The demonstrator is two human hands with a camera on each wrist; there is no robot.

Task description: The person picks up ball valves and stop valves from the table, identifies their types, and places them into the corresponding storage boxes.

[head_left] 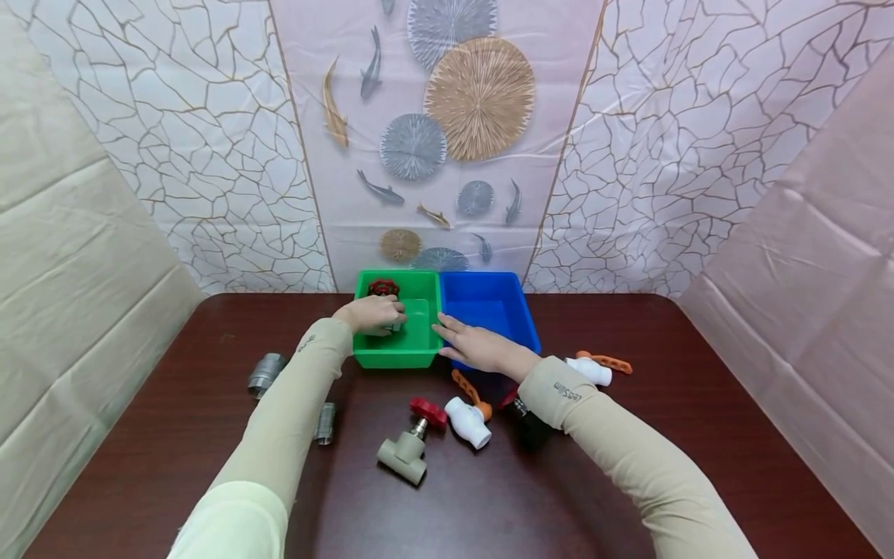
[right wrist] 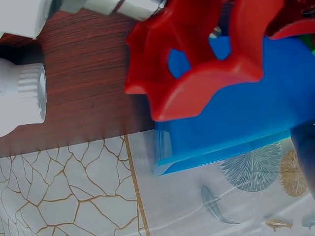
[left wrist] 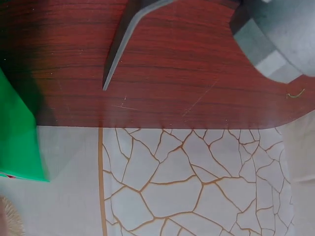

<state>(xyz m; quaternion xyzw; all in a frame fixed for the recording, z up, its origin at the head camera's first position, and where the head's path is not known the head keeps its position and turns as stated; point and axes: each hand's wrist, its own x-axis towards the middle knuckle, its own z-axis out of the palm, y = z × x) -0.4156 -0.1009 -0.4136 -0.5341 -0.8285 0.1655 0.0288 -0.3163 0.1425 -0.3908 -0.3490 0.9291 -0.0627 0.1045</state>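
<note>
My left hand [head_left: 375, 313] reaches down into the green bin [head_left: 394, 359]. Its fingers curl round a light grey pipe fitting [head_left: 395, 326], which they mostly cover. Just behind those fingers, a valve's dark red handwheel [head_left: 383, 287] shows in the bin. My right hand [head_left: 478, 347] lies over the near left part of the blue bin [head_left: 528, 330], fingers spread and fairly straight, fingertips at the rim between the bins. Below its wrist is another valve with a red handwheel [right wrist: 197, 93], large in the right wrist view and partly hidden in the head view.
A grey valve with a red handle [head_left: 407, 450] and a white ball valve [head_left: 468, 421] with an orange lever lie in front of the bins. Another white ball valve [head_left: 590, 371] is at right. Metal fittings lie at left, one large [head_left: 266, 374], one small [head_left: 325, 424].
</note>
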